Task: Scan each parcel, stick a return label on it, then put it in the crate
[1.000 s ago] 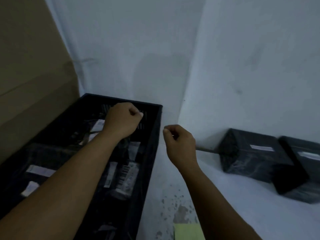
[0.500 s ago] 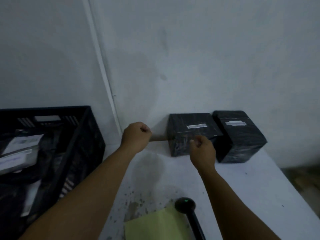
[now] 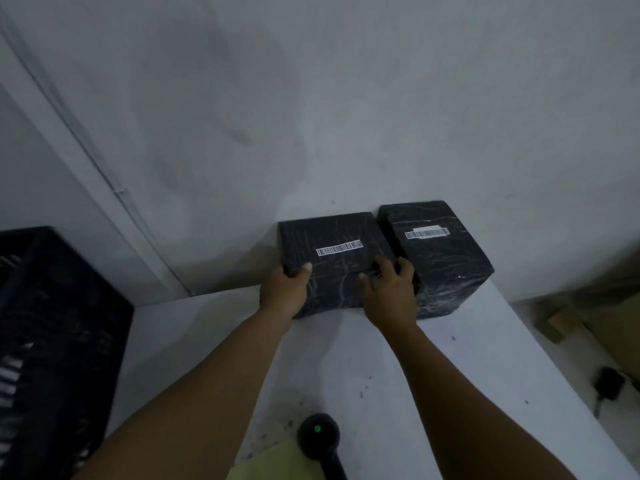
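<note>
Two black wrapped parcels stand side by side against the wall on the white table (image 3: 450, 375). The left parcel (image 3: 336, 268) has a white barcode strip on top. My left hand (image 3: 284, 292) grips its near left corner, thumb on top. My right hand (image 3: 391, 292) grips its near right corner, fingers tucked between it and the right parcel (image 3: 440, 261), which also bears a barcode strip. The black crate (image 3: 52, 341) stands at the left. A black scanner (image 3: 320, 441) with a green light lies near the table's front edge.
A pale yellow-green sheet (image 3: 273, 462) lies next to the scanner at the bottom. Grey walls close the table at the back and left. Cardboard (image 3: 595, 313) and a black plug with a cable (image 3: 607, 386) lie on the floor at the right.
My view swung right from the crate to the parcels. Both hands left the crate, crossed the table as fists and now hold the left parcel.
</note>
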Available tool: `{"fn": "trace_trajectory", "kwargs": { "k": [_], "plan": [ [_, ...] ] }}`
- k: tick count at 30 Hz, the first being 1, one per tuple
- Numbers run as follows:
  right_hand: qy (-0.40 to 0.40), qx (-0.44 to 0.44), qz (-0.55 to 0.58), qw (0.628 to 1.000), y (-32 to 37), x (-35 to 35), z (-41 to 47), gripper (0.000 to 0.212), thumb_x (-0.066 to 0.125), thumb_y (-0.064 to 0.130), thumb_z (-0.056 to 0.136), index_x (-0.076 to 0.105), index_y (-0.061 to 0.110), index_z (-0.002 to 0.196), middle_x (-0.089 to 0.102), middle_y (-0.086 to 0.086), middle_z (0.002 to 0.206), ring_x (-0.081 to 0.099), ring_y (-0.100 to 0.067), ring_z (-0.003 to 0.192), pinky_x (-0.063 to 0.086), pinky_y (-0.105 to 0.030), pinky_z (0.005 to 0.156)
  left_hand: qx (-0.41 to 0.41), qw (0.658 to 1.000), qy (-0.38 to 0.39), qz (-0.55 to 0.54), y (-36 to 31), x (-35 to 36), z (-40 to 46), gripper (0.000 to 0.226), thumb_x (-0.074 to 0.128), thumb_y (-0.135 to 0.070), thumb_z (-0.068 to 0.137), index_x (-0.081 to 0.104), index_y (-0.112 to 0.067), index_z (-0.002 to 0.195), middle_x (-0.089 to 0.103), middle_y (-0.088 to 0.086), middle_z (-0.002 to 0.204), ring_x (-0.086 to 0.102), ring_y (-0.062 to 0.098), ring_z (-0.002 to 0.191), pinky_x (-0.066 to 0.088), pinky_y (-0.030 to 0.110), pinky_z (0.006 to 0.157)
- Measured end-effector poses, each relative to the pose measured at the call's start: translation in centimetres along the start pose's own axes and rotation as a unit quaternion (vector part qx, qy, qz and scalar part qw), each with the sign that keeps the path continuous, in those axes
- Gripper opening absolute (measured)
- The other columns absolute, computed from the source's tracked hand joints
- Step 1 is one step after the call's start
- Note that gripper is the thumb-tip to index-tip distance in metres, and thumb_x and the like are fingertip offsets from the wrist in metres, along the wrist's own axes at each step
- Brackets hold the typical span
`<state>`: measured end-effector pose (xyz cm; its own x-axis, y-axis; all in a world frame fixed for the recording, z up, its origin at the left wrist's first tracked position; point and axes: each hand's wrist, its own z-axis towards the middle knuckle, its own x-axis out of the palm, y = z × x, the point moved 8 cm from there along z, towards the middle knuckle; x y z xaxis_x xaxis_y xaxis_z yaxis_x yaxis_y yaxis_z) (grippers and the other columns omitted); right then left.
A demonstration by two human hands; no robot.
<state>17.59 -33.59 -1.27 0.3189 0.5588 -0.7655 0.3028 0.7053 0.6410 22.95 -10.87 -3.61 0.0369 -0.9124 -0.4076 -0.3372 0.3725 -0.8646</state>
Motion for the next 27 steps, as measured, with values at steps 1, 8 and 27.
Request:
{"fn": "trace_trajectory", "kwargs": {
  "k": [1, 8, 27],
  "plan": [
    [-0.008, 0.0, 0.01, 1.0, -0.1, 0.0, -0.1, 0.047, 0.063, 0.04, 0.093, 0.052, 0.019, 0.134, 0.027, -0.016, 0.15, 0.05, -0.039, 0.122, 0.049, -0.047, 0.099, 0.003, 1.0, -0.007, 0.002, 0.0, -0.1, 0.1, 0.048, 0.061, -0.05, 0.091, 0.065, -0.013, 0.121, 0.069, 0.01, 0.113, 0.065, 0.031, 0.099, 0.054, 0.04, 0.084],
    [-0.012, -0.057, 0.029, 0.998, 3.0, 1.7, -4.3, 0.043, 0.067, 0.035, 0.091, 0.057, 0.019, 0.129, 0.036, -0.014, 0.143, 0.05, -0.032, 0.12, 0.05, -0.039, 0.1, -0.006, 0.999, -0.046, -0.001, 3.2, -5.2, -1.4, 0.039, 0.057, -0.039, 0.095, 0.062, -0.012, 0.124, 0.066, 0.011, 0.116, 0.063, 0.033, 0.101, 0.053, 0.042, 0.088],
    [0.121, 0.058, -0.095, 0.986, -1.3, 6.2, -23.3, 0.095, 0.056, 0.077, 0.077, 0.029, 0.022, 0.15, 0.046, -0.011, 0.142, 0.047, -0.031, 0.127, 0.046, -0.045, 0.099, 0.014, 0.993, -0.11, -0.029, 12.2, -16.7, -12.2, 0.032, 0.061, -0.03, 0.096, 0.058, -0.018, 0.125, 0.065, 0.005, 0.116, 0.061, 0.025, 0.098, 0.049, 0.033, 0.081]
  ]
}}
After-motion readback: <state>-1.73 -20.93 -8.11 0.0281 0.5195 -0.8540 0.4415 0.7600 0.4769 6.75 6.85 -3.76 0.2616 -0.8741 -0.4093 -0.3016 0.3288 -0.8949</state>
